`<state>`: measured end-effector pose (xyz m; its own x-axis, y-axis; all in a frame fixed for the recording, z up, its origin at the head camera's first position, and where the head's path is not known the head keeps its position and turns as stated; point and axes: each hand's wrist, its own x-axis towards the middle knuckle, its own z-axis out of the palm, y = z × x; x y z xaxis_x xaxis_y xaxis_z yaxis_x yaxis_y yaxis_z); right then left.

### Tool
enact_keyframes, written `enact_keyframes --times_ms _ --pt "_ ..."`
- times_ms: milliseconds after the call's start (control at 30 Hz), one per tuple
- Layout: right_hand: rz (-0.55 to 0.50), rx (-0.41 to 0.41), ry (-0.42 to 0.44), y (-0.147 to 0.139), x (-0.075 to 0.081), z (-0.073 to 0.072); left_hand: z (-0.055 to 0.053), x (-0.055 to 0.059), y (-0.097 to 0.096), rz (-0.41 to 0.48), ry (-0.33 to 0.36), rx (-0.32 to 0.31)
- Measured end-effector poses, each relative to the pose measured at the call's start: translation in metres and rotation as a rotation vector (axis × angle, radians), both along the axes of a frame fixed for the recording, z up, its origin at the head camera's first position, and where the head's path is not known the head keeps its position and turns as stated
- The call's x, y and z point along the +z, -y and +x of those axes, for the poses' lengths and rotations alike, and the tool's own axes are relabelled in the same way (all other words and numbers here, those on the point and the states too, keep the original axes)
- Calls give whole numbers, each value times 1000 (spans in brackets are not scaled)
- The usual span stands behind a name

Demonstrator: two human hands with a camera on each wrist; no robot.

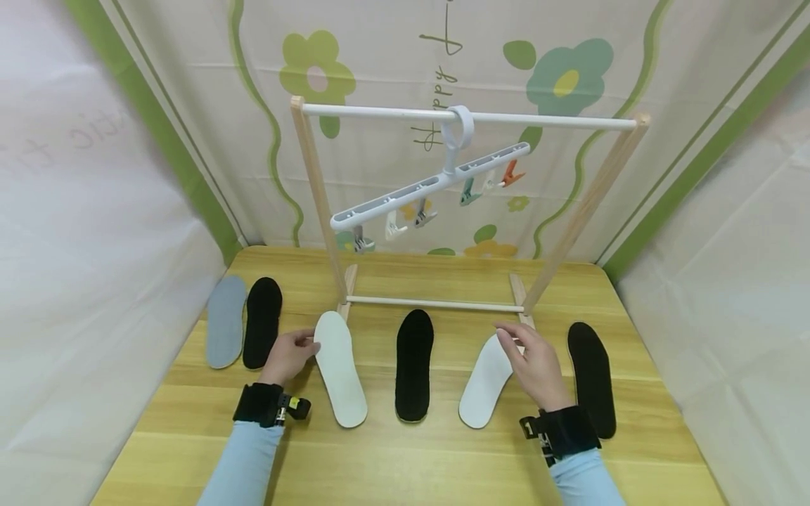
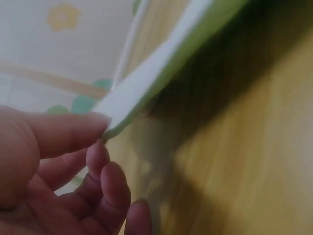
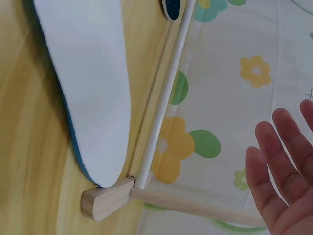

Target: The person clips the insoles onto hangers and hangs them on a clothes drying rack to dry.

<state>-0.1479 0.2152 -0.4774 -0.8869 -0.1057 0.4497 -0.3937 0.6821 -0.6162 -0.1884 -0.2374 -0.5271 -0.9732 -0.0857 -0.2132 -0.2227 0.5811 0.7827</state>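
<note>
My left hand [image 1: 287, 360] pinches one end of a white insole [image 1: 343, 376] between thumb and fingertips. In the left wrist view, that insole's green underside [image 2: 168, 73] shows, with a dark shadow on the wood below. Over the upper end of another white insole [image 1: 484, 385], my right hand [image 1: 536, 362] hovers with its fingers extended. The right wrist view shows this insole's blue edge, its tip by the rack's wooden foot [image 3: 105, 200], and the fingers [image 3: 269, 181] apart from it. Between the two white insoles lies a black insole [image 1: 414, 365].
Behind them stands a wooden rack [image 1: 585, 211] with white rods. A grey hanger [image 1: 405, 198] hangs from its top rod, carrying several clips, including an orange one [image 1: 511, 173]. Grey [image 1: 226, 322] and black [image 1: 262, 322] insoles lie far left, another black insole [image 1: 593, 379] right. Fabric walls surround the table.
</note>
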Motion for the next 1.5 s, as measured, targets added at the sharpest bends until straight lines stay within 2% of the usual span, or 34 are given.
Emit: enact_keyframes --times_ms 300,633,1000,1500 --pt "-34 24 7 8 7 -5 4 12 -5 82 -12 3" --pt "-49 44 5 15 17 -8 13 46 -19 148 -112 -17" --pt "-53 55 14 21 25 -10 23 78 -30 140 -219 -28" --pt "-83 117 8 33 43 -18 29 99 -38 96 -371 -72"
